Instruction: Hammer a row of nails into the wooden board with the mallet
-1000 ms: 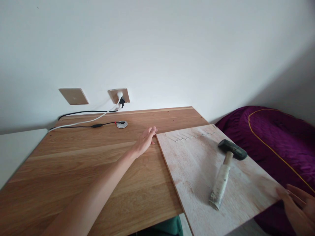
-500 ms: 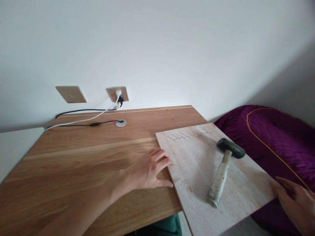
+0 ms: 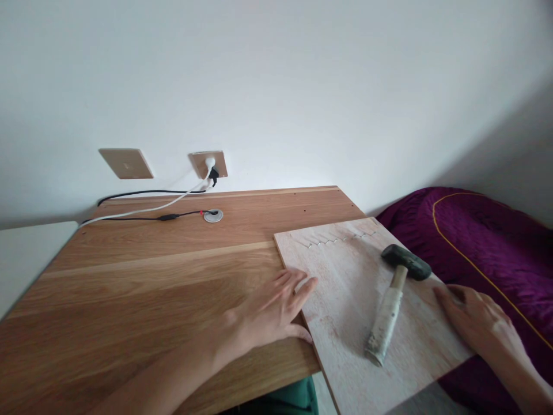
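A pale wooden board point(image 3: 337, 300) lies over the right part of the table, its near end jutting past the table's front edge. My left hand point(image 3: 276, 305) rests at the board's left edge, fingers spread over the top and thumb against the side. At the opposite edge, my right hand point(image 3: 479, 323) grips the board with the thumb on top; its other fingertips are partly hidden. Between the hands, a hammer point(image 3: 386, 317) with a black head and a worn whitish handle lies on the board. Several thin nails point(image 3: 328, 240) form a row near the far edge.
Below the board is a wood-grain table point(image 3: 151, 288) against a white wall. White and black cables point(image 3: 147, 214) run from a wall socket point(image 3: 209, 165) and a round grommet point(image 3: 213, 215). Purple fabric point(image 3: 488, 248) bulges at the right. A white surface point(image 3: 34, 248) adjoins the left.
My right hand has moved left and farther up along the board's right edge. My left hand has shifted slightly right, its fingers reaching farther onto the board. The hammer stays put on the board.
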`<state>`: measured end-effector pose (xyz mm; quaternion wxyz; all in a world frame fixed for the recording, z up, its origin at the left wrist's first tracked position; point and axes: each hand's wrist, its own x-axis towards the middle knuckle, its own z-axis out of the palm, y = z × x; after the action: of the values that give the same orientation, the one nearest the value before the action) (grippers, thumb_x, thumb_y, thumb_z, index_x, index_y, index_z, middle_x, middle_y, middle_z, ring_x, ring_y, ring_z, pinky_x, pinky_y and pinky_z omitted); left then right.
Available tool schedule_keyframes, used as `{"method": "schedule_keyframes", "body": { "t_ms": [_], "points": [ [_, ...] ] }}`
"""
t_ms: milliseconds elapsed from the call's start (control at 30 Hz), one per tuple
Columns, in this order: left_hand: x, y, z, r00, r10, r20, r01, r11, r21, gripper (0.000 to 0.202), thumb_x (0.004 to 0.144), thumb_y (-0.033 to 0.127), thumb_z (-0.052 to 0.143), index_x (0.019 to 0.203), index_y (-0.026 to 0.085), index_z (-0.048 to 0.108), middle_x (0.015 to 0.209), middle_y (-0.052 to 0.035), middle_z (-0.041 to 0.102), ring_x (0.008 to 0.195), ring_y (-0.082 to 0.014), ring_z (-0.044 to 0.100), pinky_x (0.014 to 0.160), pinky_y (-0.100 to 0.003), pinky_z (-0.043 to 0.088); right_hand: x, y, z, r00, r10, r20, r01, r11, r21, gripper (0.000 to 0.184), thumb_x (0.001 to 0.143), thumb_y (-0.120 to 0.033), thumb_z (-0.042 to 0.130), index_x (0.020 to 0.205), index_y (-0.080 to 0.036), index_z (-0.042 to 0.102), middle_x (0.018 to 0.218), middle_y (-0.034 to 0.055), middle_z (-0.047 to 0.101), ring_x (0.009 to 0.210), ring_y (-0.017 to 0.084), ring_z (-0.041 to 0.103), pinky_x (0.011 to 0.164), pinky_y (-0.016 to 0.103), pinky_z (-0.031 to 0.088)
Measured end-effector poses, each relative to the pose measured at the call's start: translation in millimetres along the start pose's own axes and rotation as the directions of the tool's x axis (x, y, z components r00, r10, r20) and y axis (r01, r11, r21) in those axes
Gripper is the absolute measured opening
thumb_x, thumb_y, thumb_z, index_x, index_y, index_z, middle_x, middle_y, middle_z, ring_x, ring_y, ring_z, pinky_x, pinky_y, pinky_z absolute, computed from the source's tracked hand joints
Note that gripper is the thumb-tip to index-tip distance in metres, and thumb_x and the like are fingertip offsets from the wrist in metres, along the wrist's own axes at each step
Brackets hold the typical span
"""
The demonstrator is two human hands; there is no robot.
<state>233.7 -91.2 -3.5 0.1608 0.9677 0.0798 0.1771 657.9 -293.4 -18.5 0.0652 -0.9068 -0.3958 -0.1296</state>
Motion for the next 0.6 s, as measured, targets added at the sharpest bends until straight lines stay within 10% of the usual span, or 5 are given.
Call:
{"method": "schedule_keyframes", "body": {
  "t_ms": [600],
  "points": [
    [-82,1,-54.3,0.977,-0.136,0.165,0.108,0.98,0.167,0.109,0.079,0.067,0.086,0.164,0.021,0.037,0.147,-0.0182,0.061,0.132,-0.0352,0.064,0.113,-0.044,0.052,-61,-49,-12,0.962,-0.237,-0.137,0.252,0.962,0.102,0.045,0.1,-0.059,0.044,0.093,-0.024,0.072,0.092,0.0117,0.081,0.09,0.038,0.078,0.087,0.051,0.055]
  ]
}}
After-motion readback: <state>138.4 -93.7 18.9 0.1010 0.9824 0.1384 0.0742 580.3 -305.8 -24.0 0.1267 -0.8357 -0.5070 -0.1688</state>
